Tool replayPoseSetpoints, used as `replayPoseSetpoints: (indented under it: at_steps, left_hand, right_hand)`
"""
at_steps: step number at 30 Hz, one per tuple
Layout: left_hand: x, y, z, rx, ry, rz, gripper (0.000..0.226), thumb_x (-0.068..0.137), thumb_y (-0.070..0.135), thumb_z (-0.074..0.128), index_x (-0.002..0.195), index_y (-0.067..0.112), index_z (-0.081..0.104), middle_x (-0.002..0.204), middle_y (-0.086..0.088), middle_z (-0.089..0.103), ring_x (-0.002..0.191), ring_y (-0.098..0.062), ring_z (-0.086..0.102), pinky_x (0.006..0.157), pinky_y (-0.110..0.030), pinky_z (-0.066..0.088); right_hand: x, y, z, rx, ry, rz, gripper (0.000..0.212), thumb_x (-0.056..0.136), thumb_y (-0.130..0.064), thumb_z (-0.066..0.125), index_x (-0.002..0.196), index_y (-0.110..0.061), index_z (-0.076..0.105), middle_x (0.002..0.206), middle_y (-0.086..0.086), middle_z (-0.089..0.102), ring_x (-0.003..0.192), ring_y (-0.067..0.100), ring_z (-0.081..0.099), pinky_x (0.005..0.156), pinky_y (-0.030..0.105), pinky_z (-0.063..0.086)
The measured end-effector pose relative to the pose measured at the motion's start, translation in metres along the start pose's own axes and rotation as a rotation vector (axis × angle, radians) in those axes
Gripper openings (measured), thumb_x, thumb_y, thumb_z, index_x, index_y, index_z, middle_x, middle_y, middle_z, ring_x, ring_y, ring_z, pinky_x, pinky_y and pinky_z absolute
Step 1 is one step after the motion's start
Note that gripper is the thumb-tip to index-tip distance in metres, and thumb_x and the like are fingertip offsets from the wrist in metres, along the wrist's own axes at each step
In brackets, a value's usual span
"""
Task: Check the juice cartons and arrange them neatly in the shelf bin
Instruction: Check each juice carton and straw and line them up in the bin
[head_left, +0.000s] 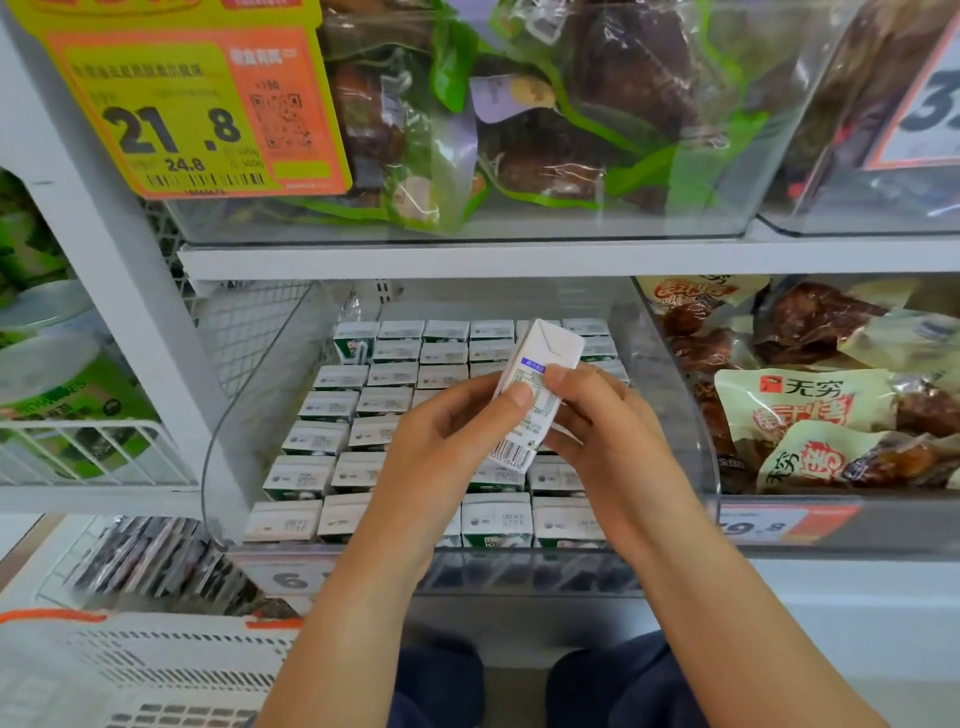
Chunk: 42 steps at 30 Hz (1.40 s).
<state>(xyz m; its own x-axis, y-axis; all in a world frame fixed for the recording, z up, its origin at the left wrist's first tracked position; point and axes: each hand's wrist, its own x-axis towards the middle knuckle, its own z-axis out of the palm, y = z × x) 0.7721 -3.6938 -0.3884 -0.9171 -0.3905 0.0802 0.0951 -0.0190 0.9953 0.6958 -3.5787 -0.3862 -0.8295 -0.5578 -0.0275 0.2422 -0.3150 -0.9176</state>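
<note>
I hold one white juice carton tilted above the clear shelf bin, its printed side with a barcode turned toward me. My left hand grips its lower left side, thumb on the label. My right hand grips its right side, thumb near the top of the label. Below, several rows of green-and-white juice cartons stand upright in the bin, tops facing up. My hands hide the cartons in the middle of the bin.
The shelf above carries a clear bin of vacuum-packed meat with a yellow price tag. A bin of beige snack packs stands to the right. A white perforated basket sits at lower left. A wire rack holds green tubs on the left.
</note>
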Motion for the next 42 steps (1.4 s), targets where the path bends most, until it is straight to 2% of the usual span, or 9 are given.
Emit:
replayPoseSetpoints:
  at_steps: [4,9,14,18,22,29,34,37,42]
  left_hand:
    - [0.0,-0.001,0.003,-0.008,0.041,0.036,0.04,0.074,0.047,0.067,0.11,0.032,0.07,0.103,0.016,0.072,0.096,0.003,0.066,0.07,-0.004,0.047]
    - [-0.001,-0.007,0.0,0.194,0.161,0.167,0.035,0.079,0.036,0.073,0.114,0.034,0.065,0.11,0.018,0.068,0.105,0.0,0.063,0.089,-0.025,0.052]
    - [-0.002,-0.013,0.01,0.522,0.222,0.252,0.048,0.068,0.05,0.072,0.113,0.043,0.057,0.103,0.024,0.063,0.098,0.008,0.057,0.077,-0.015,0.051]
    - [0.0,-0.011,0.005,0.268,0.256,0.18,0.034,0.076,0.036,0.076,0.108,0.037,0.063,0.097,0.014,0.071,0.086,-0.005,0.069,0.066,-0.02,0.056]
    - [0.001,-0.005,0.002,-0.002,0.196,0.088,0.033,0.071,0.038,0.07,0.102,0.027,0.07,0.088,0.005,0.076,0.071,-0.009,0.071,0.06,-0.016,0.053]
    - [0.002,-0.007,0.002,0.012,0.161,0.056,0.03,0.079,0.035,0.067,0.107,0.022,0.071,0.083,0.0,0.075,0.064,-0.009,0.068,0.062,-0.016,0.052]
    - [0.003,-0.014,0.001,0.253,0.258,0.141,0.041,0.082,0.031,0.071,0.122,0.028,0.063,0.11,0.005,0.068,0.096,-0.009,0.067,0.08,-0.025,0.055]
    - [-0.001,-0.014,0.007,0.397,0.259,0.213,0.055,0.074,0.045,0.071,0.126,0.034,0.058,0.115,0.015,0.06,0.103,0.008,0.056,0.083,-0.011,0.048]
    - [-0.002,-0.014,0.011,0.468,0.281,0.267,0.06,0.069,0.048,0.073,0.124,0.039,0.051,0.113,0.02,0.054,0.102,0.015,0.051,0.075,-0.001,0.041]
  right_hand:
    - [0.0,0.001,0.002,0.011,0.074,0.009,0.033,0.084,-0.017,0.064,0.113,-0.002,0.06,0.09,0.002,0.072,0.081,0.011,0.067,0.071,0.025,0.052]
    - [0.003,-0.001,0.004,-0.019,0.22,0.02,0.033,0.079,-0.018,0.072,0.105,-0.007,0.055,0.102,0.01,0.071,0.077,0.012,0.068,0.071,0.024,0.054]
    - [0.0,0.0,0.007,-0.037,0.192,-0.004,0.053,0.073,-0.022,0.076,0.117,-0.004,0.054,0.103,0.012,0.07,0.087,0.018,0.071,0.069,0.024,0.056]
    - [0.002,-0.001,0.006,-0.051,0.166,-0.043,0.048,0.075,-0.024,0.071,0.114,0.0,0.057,0.102,0.019,0.067,0.078,0.017,0.067,0.068,0.026,0.056]
    - [0.002,0.0,0.006,-0.061,0.089,0.001,0.041,0.077,-0.03,0.067,0.11,-0.006,0.062,0.093,0.008,0.072,0.076,0.013,0.068,0.062,0.02,0.053]
    - [-0.001,0.002,0.007,-0.028,0.046,0.018,0.033,0.086,-0.028,0.062,0.103,0.001,0.064,0.081,0.007,0.072,0.067,0.013,0.067,0.057,0.02,0.051]
    - [-0.001,0.002,0.006,-0.04,0.075,0.034,0.042,0.087,-0.029,0.061,0.113,0.005,0.058,0.088,0.009,0.072,0.069,0.014,0.065,0.062,0.023,0.055]
    - [0.0,0.004,0.005,-0.045,0.091,0.037,0.039,0.09,-0.027,0.06,0.115,0.003,0.057,0.097,0.011,0.073,0.079,0.017,0.068,0.065,0.023,0.055]
    - [0.001,0.005,0.006,-0.028,0.077,0.05,0.036,0.087,-0.025,0.063,0.114,0.0,0.059,0.1,0.014,0.072,0.082,0.016,0.07,0.065,0.023,0.055]
